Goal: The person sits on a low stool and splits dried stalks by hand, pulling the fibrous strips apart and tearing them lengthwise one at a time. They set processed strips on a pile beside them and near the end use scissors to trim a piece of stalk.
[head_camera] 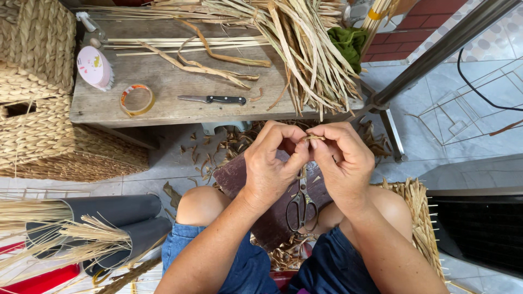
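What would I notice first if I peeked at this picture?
Right in the middle, the left hand and right hand pinch a small piece of dried straw together. Black scissors lie just below them. Up top, a big bundle of dried leaves spills over the wooden bench, near a knife and a tape roll.

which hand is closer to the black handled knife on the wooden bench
Left. The left hand is below the knife, slightly to its right in the picture. The right hand is farther off toward the right side, pinching the same dried fibre strand with the left.
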